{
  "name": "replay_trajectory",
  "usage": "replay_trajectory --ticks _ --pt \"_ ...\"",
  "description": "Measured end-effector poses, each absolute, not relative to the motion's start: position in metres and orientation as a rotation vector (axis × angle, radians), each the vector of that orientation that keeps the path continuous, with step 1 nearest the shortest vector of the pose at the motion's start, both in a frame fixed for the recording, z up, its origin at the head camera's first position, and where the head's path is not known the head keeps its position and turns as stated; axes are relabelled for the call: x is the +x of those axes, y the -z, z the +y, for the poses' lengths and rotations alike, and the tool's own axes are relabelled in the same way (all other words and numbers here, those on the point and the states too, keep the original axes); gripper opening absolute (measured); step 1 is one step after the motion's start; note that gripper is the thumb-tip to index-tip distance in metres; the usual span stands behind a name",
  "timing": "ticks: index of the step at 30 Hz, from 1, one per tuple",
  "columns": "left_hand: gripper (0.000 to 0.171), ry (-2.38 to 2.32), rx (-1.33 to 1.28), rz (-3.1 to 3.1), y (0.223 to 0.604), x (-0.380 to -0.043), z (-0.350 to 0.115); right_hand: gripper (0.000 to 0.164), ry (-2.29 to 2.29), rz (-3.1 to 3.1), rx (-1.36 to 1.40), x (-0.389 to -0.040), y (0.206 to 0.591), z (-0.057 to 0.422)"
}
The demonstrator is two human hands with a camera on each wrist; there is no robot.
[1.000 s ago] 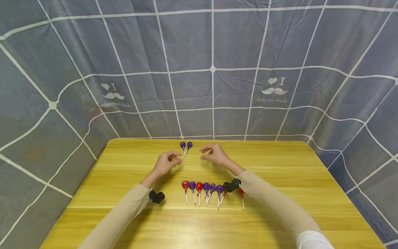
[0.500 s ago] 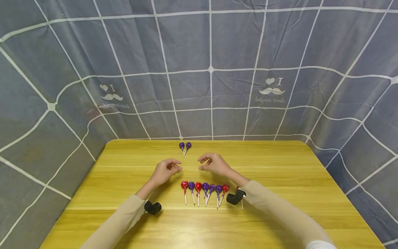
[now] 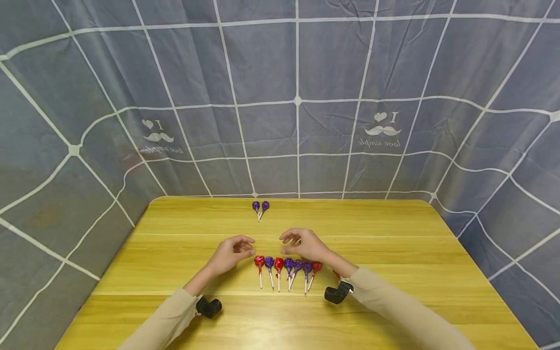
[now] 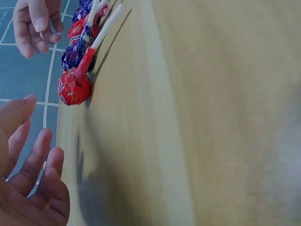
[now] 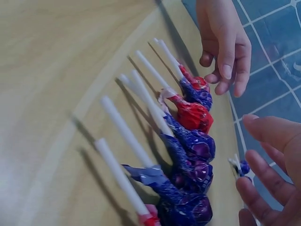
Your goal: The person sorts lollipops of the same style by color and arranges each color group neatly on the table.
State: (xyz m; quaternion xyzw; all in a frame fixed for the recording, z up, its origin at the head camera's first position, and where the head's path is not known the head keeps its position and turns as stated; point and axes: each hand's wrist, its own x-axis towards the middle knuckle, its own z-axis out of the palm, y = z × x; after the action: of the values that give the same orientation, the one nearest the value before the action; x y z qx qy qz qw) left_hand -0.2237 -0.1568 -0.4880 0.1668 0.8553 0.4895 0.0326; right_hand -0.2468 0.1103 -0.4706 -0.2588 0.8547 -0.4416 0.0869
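Note:
A row of several wrapped lollipops, red and purple, lies on the wooden table with sticks toward me. At its left end is a red lollipop [image 3: 259,261]. My left hand [image 3: 229,253] hovers just beyond and left of that end, fingers loosely bent, holding nothing. Over the far side of the row my right hand [image 3: 306,244] is held likewise, with nothing in it. Below it sit a purple lollipop [image 3: 307,267] and a red lollipop [image 3: 317,266]. Another red lollipop [image 3: 337,274] is mostly hidden by the right wrist. The right wrist view shows both empty hands near the candy heads.
Two purple lollipops [image 3: 265,205] lie with crossing sticks near the back edge of the table [image 3: 385,228]. A grey curtain [image 3: 271,126] with white lines hangs behind and at both sides. Each wrist carries a black camera [image 3: 209,307].
Both hands have drawn back toward me, from near the two far lollipops to just beyond the row. The right wrist has uncovered one red lollipop in the row. The lollipops have stayed in place.

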Motion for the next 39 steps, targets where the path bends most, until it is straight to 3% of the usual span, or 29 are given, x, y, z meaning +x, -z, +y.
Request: replay_trajectory --ticks 19,39 --pt "0.037 -1.430 0.642 2.554 0.497 -0.214 -0.155 0.041 1.264 2.395 -0.866 -0.237 0.486 0.109" --pt "0.038 -1.314 0.664 2.505 0.497 -0.215 -0.152 0.038 1.166 2.395 -0.947 -0.240 0.490 0.102"
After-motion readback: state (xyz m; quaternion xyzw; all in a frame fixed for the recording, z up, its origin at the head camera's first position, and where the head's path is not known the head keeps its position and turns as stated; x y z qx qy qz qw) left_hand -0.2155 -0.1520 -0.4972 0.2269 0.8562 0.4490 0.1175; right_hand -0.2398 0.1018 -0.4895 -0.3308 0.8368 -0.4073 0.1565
